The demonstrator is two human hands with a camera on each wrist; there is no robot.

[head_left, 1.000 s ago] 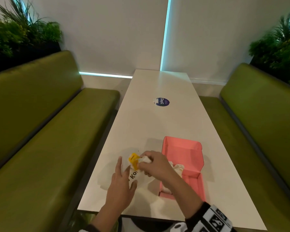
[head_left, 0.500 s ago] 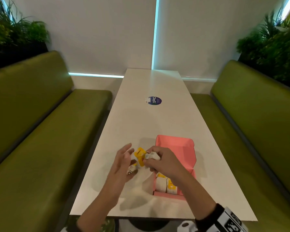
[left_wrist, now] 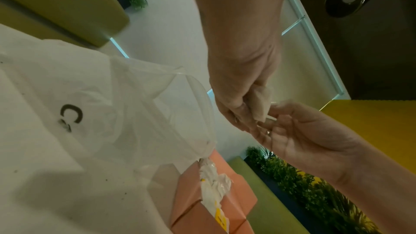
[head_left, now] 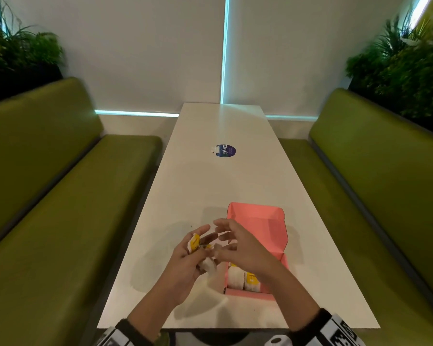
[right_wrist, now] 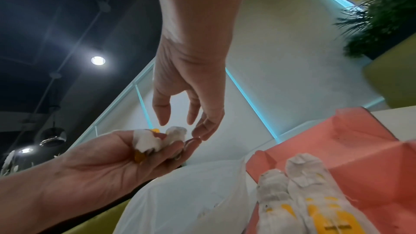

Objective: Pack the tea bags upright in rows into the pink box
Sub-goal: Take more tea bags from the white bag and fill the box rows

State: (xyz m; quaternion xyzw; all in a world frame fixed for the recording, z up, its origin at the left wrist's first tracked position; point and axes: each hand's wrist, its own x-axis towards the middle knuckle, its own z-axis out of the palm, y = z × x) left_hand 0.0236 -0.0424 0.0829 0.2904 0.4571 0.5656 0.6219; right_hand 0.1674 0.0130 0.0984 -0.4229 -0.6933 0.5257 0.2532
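My left hand is raised over the table, left of the pink box, and grips a small bunch of white tea bags with yellow tags. My right hand hovers close beside it with fingers spread and relaxed, its fingertips almost touching the bunch and holding nothing. The box lies open, lid folded back. Two tea bags stand side by side at its near end, also seen in the right wrist view as tea bags.
A crumpled clear plastic bag with black print lies on the white table under my hands. A round blue sticker sits farther along. Green benches run along both sides, with plants behind them.
The tea bags passed from my right hand into my left. My right hand let go and spread its fingers. Both hands rose slightly, closer to the box.
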